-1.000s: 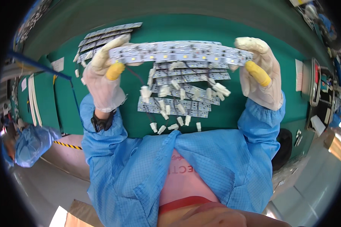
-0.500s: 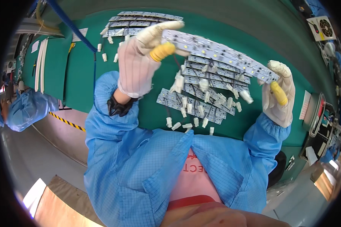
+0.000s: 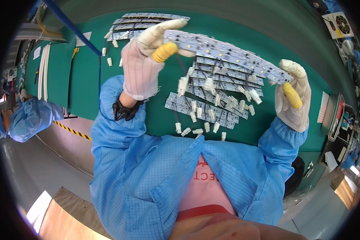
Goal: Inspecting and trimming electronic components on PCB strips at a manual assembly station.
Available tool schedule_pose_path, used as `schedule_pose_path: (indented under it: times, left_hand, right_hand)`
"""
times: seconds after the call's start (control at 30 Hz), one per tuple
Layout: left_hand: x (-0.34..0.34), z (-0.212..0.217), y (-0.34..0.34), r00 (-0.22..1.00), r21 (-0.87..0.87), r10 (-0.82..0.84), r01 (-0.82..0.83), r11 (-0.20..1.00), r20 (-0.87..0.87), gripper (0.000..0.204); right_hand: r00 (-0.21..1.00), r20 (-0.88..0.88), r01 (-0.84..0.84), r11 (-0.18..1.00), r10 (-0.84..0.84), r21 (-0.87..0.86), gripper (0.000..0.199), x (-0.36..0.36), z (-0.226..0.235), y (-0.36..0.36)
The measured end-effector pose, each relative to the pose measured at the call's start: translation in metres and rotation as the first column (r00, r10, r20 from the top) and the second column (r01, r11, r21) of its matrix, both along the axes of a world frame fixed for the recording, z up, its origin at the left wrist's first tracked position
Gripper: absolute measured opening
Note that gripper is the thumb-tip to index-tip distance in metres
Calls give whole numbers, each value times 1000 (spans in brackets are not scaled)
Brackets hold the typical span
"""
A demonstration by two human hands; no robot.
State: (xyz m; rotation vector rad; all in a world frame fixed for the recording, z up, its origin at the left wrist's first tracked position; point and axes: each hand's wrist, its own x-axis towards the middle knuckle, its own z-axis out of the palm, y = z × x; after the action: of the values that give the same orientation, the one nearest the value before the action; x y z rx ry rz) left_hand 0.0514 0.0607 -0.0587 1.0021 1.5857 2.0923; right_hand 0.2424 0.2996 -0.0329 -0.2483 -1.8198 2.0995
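While left hand [image 3: 142, 66] and right hand [image 3: 293, 98] pinch the LED strip [image 3: 228, 54] ends above the pile [image 3: 212, 100], dangling wires could snag it.

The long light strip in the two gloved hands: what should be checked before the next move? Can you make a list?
1. Left hand grips one end of the light strip: ok.
2. Right hand grips the other end: ok.
3. Strip lifted off the green table: ok.
4. Dangling white connectors free of the strips lying below: cannot tell.
5. Second pile of strips out of the way, at the table's far side: ok.
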Motion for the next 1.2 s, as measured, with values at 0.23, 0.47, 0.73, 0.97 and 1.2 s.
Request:
schedule_pose_path:
  times: [0.23,0.47,0.73,0.97,1.2]
  left_hand:
    - [-3,-4,8,983,-299,168,-182,937,-73,36]
    - [-8,-2,6,902,-434,225,-382,816,-370,35]
    - [-7,-12,3,980,-45,156,-163,986,-121,52]
    - [3,-2,-1,998,21,48,-47,999,-39,50]
    - [0,-7,-1,965,197,-164,205,959,-203,50]
  right_hand:
    - [988,70,-131,988,137,-84,68,10,18,-10]
    - [963,-144,-226,974,226,19,53,4,6,-6]
    - [992,-20,-120,990,122,79,50,5,5,6]
    - [997,67,-50,995,44,89,89,-2,-1,4]
    - [989,131,-81,995,72,66,64,-16,-19,11]
